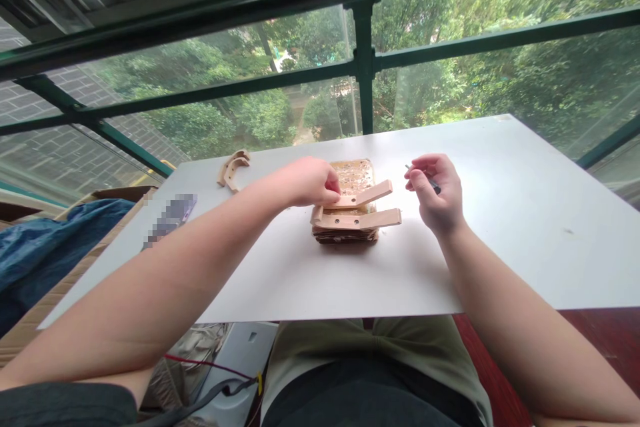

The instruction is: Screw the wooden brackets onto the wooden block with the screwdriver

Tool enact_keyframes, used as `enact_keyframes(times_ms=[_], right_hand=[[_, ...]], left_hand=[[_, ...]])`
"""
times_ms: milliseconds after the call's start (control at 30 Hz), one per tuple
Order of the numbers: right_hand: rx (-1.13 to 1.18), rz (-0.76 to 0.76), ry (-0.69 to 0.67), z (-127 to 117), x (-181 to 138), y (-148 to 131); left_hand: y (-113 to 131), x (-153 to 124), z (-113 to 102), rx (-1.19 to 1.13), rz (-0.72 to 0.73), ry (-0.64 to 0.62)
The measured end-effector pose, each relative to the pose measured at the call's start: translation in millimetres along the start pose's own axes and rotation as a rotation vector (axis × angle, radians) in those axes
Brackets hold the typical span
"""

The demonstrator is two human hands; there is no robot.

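Note:
My left hand (313,180) pinches the left end of a flat wooden strip (367,195) and holds it over a stack of cardboard and wood pieces (350,230) in the middle of the white table (525,213). A second wooden strip (363,219) with small holes lies across the front of the stack. A speckled tan board (356,175) sits at the back of the stack. My right hand (435,193) hovers just right of the stack, fingers curled around a thin dark tool (434,185) whose tip points left.
Curved wooden pieces (233,170) lie at the table's far left. A blurred flat object (173,213) rests near the left edge. Blue cloth (45,240) sits in a cardboard box at left. Green-framed windows (364,60) stand right behind the table.

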State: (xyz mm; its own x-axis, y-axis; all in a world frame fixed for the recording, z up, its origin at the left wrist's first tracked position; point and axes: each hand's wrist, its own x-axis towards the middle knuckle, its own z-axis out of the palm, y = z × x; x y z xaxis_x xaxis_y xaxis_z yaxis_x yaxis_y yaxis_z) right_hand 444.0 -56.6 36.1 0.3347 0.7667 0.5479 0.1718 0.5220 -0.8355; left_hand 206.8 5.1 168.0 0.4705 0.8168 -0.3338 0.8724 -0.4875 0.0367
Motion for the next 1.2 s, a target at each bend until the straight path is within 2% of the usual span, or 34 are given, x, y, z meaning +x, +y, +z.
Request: enact_keyframes(times_ms=[233,367,467,533,600,667,767,967,1067,1200], right_hand=[[0.052,-0.107,0.159,-3.5,9.9,-0.9],[0.173,-0.201,0.201,3.3,12.4,-45.0],[0.215,-0.201,0.053,19.6,7.2,-89.3],[0.25,-0.134,-0.127,33.4,3.5,-106.8],[0.248,-0.048,-0.355,45.7,2.3,-109.4],[0.152,0.053,-0.5,53.9,4.3,-101.2],[-0.05,0.143,-0.592,58.9,11.9,-87.4],[-0.479,0.084,-0.816,66.5,28.5,-91.6],[-0.566,0.079,-0.826,71.6,33.2,-95.9],[-0.574,0.06,-0.825,72.8,32.4,-96.5]], left_hand=[[-11.5,-0.9,9.0,-0.124,0.054,0.042],[-18.6,-0.1,15.2,-0.233,0.078,0.05],[-19.6,0.0,14.8,-0.299,0.079,0.006],[-19.0,-0.6,12.6,-0.318,0.08,-0.016],[-18.7,-1.6,10.6,-0.322,0.091,-0.019],[-19.0,-2.8,9.9,-0.326,0.101,-0.017],[-20.2,-4.5,11.4,-0.339,0.095,-0.003],[-18.2,-6.9,10.9,-0.326,0.074,0.017],[-16.6,-7.1,9.2,-0.331,0.027,-0.003],[-19.1,-6.7,9.8,-0.355,0.023,-0.035]])
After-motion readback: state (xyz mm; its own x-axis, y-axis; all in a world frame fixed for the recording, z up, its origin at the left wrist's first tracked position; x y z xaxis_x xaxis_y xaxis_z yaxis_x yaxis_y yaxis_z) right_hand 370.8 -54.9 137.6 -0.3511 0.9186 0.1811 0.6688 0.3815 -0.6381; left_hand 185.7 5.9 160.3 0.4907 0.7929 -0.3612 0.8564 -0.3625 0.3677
